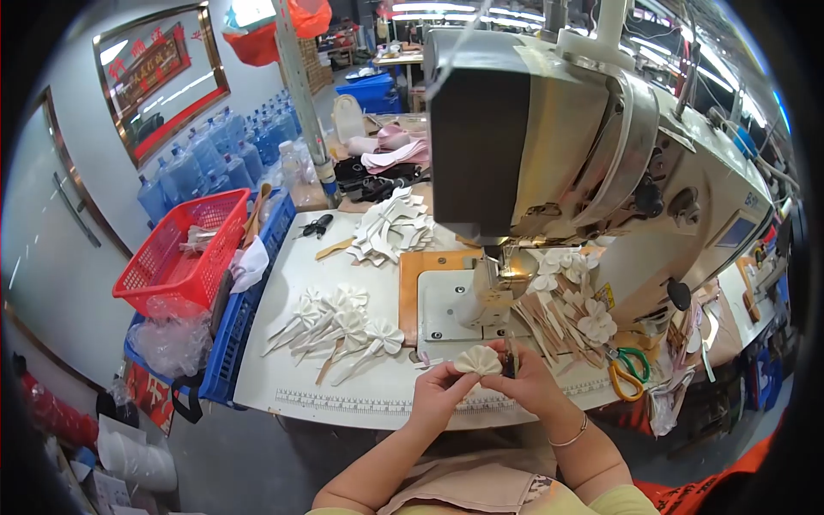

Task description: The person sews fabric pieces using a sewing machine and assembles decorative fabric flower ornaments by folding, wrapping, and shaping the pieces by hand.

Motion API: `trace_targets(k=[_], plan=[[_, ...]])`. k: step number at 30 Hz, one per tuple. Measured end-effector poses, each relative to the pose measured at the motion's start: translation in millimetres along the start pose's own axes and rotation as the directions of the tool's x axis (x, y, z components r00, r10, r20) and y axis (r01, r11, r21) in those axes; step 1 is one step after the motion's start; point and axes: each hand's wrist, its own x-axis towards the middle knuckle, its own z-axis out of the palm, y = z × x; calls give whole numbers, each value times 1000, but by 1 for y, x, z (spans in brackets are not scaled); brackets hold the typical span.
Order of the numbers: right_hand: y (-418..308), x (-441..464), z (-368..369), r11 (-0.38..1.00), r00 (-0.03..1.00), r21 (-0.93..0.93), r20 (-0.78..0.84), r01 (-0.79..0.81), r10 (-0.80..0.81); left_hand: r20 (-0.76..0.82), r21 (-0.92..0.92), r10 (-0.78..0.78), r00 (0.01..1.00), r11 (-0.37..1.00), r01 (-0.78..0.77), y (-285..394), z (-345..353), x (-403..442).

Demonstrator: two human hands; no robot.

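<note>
A cream fabric flower is held between my two hands at the front of the white sewing table. My left hand pinches its lower left side. My right hand has its fingers closed on the flower's right side, with a small dark tool, partly hidden, upright by the fingers. Just beyond my hands stands the sewing machine, its metal plate in front of me. White flowers with strips lie to the left.
White cut pieces are piled behind the flowers. Strips and flowers lie right of the plate, near green-and-orange-handled scissors. A red basket sits on a blue crate at the left. Black snips lie at the back left.
</note>
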Motion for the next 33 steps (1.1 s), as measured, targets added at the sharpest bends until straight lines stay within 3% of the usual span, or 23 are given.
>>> trace_targets(k=[2, 3, 4, 5, 9, 11, 12, 13, 14, 16, 19, 23, 24, 25, 26, 28, 29, 30, 32, 33], plan=[[8, 4, -7, 997, 1000, -79, 3, 21, -21, 116, -101, -137, 984, 984, 148, 2, -6, 5], [5, 3, -10, 998, 999, -69, 41, 5, -2, 139, -90, -137, 981, 985, 150, 4, -5, 6], [3, 1, -12, 997, 998, -60, 36, -47, 49, 48, -9, -74, 996, 997, 75, 7, 6, 5], [4, -1, -14, 1000, 1000, -14, 16, 16, -16, 35, 101, -45, 998, 994, 41, 5, 7, 6], [8, 2, -21, 995, 995, -94, -97, 12, -22, 88, 139, -62, 994, 989, 50, 5, 20, 6], [16, 4, -26, 935, 982, 303, 12, -181, 186, 98, 137, -112, 989, 986, 98, 1, 20, 6], [19, 2, -19, 908, 991, 406, -43, -100, 128, 85, 134, -115, 990, 986, 103, 0, 17, 5], [20, 0, -19, 910, 990, 399, -27, -114, 136, 145, 35, -186, 972, 983, 183, 1, 13, 6], [19, -3, -20, 954, 989, 280, -68, -104, 128, 207, -63, -243, 948, 963, 260, 1, 9, 7], [15, -11, -20, 996, 993, 25, -84, -85, 87, 157, -67, -197, 968, 975, 210, 0, 12, 7], [11, -14, -14, 998, 982, -49, -189, -31, 21, 162, 76, -77, 984, 995, 66, 4, 18, 4], [18, -16, -12, 1000, 979, -19, -202, 12, -16, 145, 78, -113, 983, 992, 103, -1, 12, 3], [10, -15, -11, 885, 909, -381, -203, 268, -363, 134, 120, -51, 990, 992, 35, -5, 9, 3], [0, -15, -9, 586, 752, -681, -78, 439, -654, 126, 163, 11, 992, 986, -32, -8, 7, 4], [-9, -17, -4, 567, 751, -675, -29, 472, -659, 125, 165, 10, 992, 986, -30, -8, 7, 3], [-25, -15, -1, 297, 732, -769, 303, 566, -611, 165, 141, 28, 986, 989, -51, -8, 6, 3], [-26, -12, -3, 266, 765, -766, 413, 585, -494, 251, 246, -22, 968, 968, -42, -8, 0, 5], [-22, -9, -5, 262, 766, -772, 404, 579, -500, 263, 249, -22, 965, 967, -46, -5, -2, 7], [-11, -2, -14, 313, 778, -717, 528, 623, -339, 301, 240, -160, 940, 967, 87, -2, -1, 12], [-6, -1, -16, 254, 736, -703, 555, 664, -389, 312, 220, -203, 928, 966, 138, -4, -3, 16]])
